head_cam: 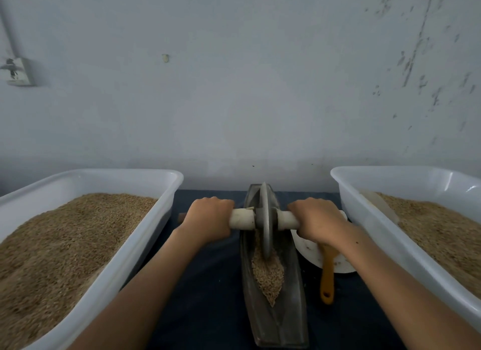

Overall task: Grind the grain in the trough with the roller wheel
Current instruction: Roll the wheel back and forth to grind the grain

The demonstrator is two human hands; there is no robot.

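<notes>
Grain (268, 271) lies in a narrow heap along the bottom of the dark boat-shaped trough (289, 310), which runs from the near edge of the counter (208, 284) toward its far edge at the wall. The roller wheel (265, 219), a thin grey disc, stands upright in the trough with its lower rim pressed into the far end of the heap. A pale axle (242, 219) passes through the wheel's middle and sticks out on both sides. The left hand (208, 219) has its grip clenched round the left end of the axle, knuckles up; the right hand (317, 220) grasps the right end the same way. Both forearms reach in from the near edge. At the counter's left edge sits a white tub (145, 235) filled with grain, and at its right edge a second white tub (364, 219) holds more. Between the trough and the right tub lies a white plate (307, 248), with a yellow-handled brush (327, 276) resting across it, partly hidden under the right wrist.
</notes>
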